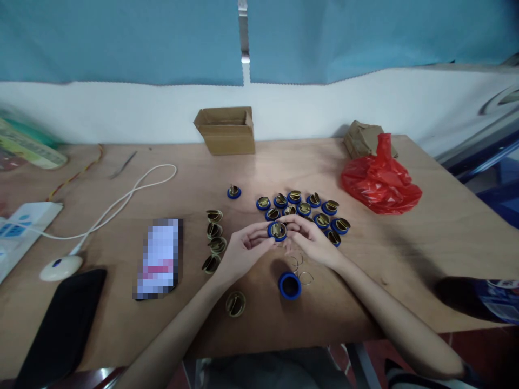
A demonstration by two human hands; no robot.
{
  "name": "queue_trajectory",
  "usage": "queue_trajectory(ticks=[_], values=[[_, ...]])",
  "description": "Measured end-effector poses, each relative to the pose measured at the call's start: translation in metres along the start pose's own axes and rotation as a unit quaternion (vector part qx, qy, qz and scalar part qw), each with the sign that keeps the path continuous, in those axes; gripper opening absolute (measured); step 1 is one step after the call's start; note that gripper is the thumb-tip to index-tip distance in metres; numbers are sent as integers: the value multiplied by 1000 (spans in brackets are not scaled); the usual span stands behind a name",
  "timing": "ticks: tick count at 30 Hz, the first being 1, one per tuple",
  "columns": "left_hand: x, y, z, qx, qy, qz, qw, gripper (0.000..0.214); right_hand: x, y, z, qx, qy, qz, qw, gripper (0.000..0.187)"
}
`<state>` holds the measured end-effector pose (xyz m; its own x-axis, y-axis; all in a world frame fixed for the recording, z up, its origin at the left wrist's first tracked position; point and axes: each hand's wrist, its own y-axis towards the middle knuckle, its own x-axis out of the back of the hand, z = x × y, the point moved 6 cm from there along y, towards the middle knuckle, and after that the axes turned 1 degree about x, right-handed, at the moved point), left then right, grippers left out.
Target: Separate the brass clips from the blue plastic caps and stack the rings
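Note:
My left hand and my right hand meet above the wooden table, fingers pinched together on one small part: a brass piece set in a blue ring. Just beyond lies a cluster of several such blue-ringed parts, with one apart. Bare brass pieces sit in a column left of my left hand, and another lies near my left forearm. An empty blue ring and thin wire rings lie below my hands.
An open cardboard box stands at the back. A red plastic bag and brown packet lie back right. At left are a phone, a white cable with switch, a dark pouch and tweezers.

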<state>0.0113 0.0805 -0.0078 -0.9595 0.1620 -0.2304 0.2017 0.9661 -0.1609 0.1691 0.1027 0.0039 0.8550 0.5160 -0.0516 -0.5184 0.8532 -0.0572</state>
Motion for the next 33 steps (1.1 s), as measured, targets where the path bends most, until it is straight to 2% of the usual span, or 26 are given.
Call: queue_trajectory(ticks=[6,13,19,21,25,29,30,33], values=[[3,3,8,4,-10,-10,1000,44,-3,-1,-2,10,-44,-11,999,32],[3,4,7,-8,12,-9,1000,46,3,-1,2,35,-78,-30,996,31],[-4,3,7,37,-14,35,999,53,12,1,3,53,-122,-62,989,21],[-5,3,6,24,12,42,999,49,7,1,3,54,-143,-47,987,22],[-1,4,1,-58,115,13,992,42,-4,-1,11,80,-172,3,982,23],[7,6,3,-73,73,-19,994,43,11,-4,18,26,-194,18,981,25],[9,6,2,-73,61,-32,995,44,16,-5,18,3,-213,40,976,26],[11,6,0,-72,53,-57,994,42,24,-14,14,-63,-252,155,953,30]])
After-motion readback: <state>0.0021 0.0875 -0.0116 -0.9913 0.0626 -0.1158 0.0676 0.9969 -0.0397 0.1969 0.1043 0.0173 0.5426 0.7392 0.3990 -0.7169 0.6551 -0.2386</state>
